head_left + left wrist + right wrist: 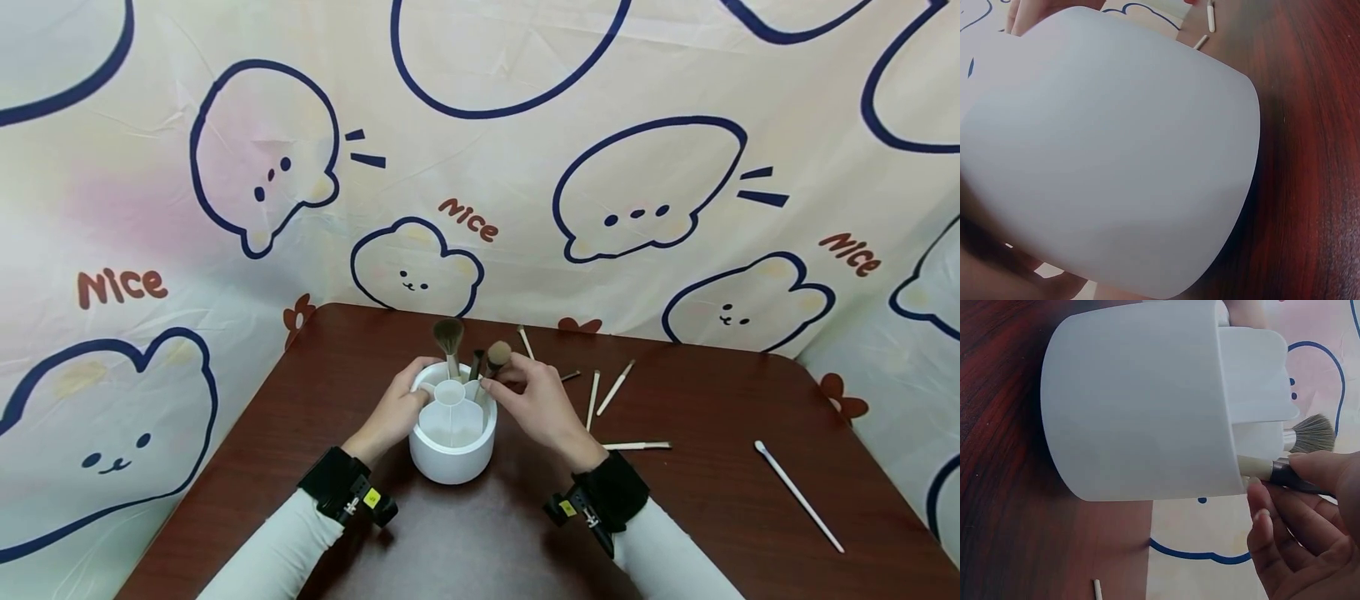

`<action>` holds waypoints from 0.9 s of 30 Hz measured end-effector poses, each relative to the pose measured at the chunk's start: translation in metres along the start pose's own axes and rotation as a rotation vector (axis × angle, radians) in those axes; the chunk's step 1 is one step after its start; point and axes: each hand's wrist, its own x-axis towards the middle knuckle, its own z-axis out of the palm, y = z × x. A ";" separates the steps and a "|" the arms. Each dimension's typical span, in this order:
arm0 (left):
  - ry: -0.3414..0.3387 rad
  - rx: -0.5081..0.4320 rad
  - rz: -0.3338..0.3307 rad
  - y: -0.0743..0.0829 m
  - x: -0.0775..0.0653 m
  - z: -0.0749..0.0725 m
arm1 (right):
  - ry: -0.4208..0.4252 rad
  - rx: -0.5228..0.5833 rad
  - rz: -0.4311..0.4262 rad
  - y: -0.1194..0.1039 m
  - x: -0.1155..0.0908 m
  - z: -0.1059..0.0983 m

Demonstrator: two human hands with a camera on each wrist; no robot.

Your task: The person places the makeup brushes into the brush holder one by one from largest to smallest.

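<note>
A round white brush holder (pixel 452 463) with petal-shaped compartments stands on the table. My left hand (pixel 392 413) grips its left side, the thumb over the rim. With thumb and fingertips, my right hand (pixel 546 407) pinches a makeup brush (pixel 498 355) at the holder's right edge, bristles up. In the right wrist view, that brush's pale handle (pixel 1256 467) goes down inside the rim and its lower end is hidden. A fluffy brush (pixel 447 335) and a slimmer dark-headed brush (pixel 476 365) stand upright in the rear compartments. The left wrist view is mostly filled by the holder's wall (pixel 1122 150).
Several slim brushes lie right of the holder, among them a pale one (pixel 615 388) and one lying crosswise (pixel 637 446). A long white stick-like brush (pixel 799 497) lies farther right. Behind the dark wood table (pixel 720 408) hangs a patterned cloth (pixel 525 167).
</note>
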 end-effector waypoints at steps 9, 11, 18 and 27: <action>-0.009 -0.011 0.004 0.006 -0.002 -0.001 | 0.021 -0.032 -0.038 0.002 0.003 0.004; -0.001 -0.014 0.008 -0.003 0.001 -0.001 | 0.022 -0.040 -0.037 0.003 0.004 0.005; 0.020 -0.002 0.007 -0.023 0.008 0.000 | 0.033 -0.068 -0.040 0.010 0.004 0.007; 0.000 -0.006 -0.026 -0.007 0.004 0.000 | 0.032 -0.063 -0.075 0.013 0.002 0.006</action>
